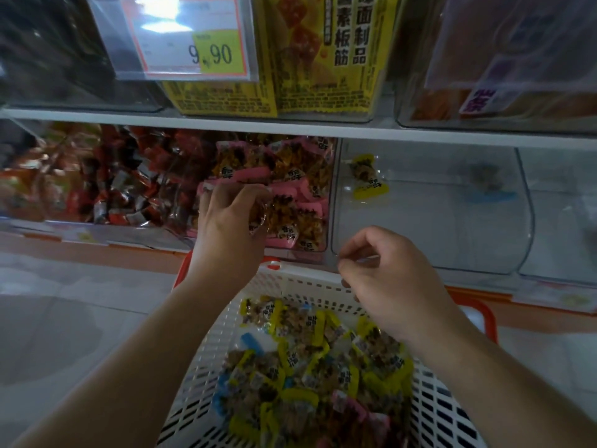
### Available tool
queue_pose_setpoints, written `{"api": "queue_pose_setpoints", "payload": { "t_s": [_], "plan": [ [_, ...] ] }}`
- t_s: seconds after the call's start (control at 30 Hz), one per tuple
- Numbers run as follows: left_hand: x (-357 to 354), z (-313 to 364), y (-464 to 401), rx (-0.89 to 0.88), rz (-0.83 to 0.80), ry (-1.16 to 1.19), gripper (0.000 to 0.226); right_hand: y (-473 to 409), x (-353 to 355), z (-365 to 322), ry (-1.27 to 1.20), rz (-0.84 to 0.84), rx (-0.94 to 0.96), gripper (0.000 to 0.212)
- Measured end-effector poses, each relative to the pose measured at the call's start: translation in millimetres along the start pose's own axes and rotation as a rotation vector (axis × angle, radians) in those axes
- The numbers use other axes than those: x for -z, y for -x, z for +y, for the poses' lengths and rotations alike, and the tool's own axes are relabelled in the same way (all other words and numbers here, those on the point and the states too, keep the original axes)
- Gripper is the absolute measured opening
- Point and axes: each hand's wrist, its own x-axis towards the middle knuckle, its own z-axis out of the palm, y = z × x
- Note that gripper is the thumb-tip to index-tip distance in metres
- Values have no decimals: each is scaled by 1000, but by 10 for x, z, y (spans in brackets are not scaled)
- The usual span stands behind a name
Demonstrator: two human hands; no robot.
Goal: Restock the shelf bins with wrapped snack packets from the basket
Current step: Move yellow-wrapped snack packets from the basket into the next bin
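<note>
Left hand (226,221) is up at the bin of pink packets (290,195), fingers curled round a packet (258,215) at the bin's front, though the clear wrapper blurs into the pile behind and its edges are hard to pick out. Right hand (387,279) hovers over the basket rim (310,282), fingers curled in, thumb and forefinger together; whether anything is pinched there, I cannot tell. Just beyond it sits the clear bin (452,240), a single yellow packet (366,176) lying at its back left. Below both wrists, the white basket holds a heap of yellow packets (323,360), with a few blue and pink ones mixed in. The basket's near edge is cut off by the frame.
</note>
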Motion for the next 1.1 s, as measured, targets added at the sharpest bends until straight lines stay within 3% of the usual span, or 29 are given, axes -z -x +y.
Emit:
{"api": "queue_pose_setpoints", "payload": {
  "t_s": [0.23,0.37,0.47,0.53,0.57,0.63,0.73,0.8,0.83,0.93,1.03,1.1],
  "plan": [
    [427,-27,417,186,-30,99,40,10,-63,-46,211,-63,27,19],
    [552,-297,952,360,-145,-9,55,94,-422,211,509,-341,-23,14],
    [574,-513,1239,563,-370,-104,69,217,-770,573,801,-621,-72,15],
    [573,-574,1330,695,-490,-59,59,327,-958,875,974,-750,-67,16],
    [578,-577,1358,721,-518,-24,49,386,-1030,1023,1049,-797,-62,22],
    [589,-590,1386,710,-512,16,34,487,-1118,1268,1193,-820,-23,57],
    [614,-606,1401,698,-508,60,34,606,-1214,1393,1316,-758,42,83],
    [611,-622,1416,728,-521,62,42,629,-1257,1381,1316,-783,53,90],
    [608,-640,1421,743,-514,27,53,621,-1258,1352,1287,-795,53,83],
    [688,-579,1376,633,-320,-37,84,543,-1185,1127,974,-725,6,35],
    [761,-395,1302,457,-145,129,55,407,-1029,716,636,-612,-3,24],
    [726,-327,1255,421,-264,292,29,326,-913,425,479,-552,24,20]
  ]
}}
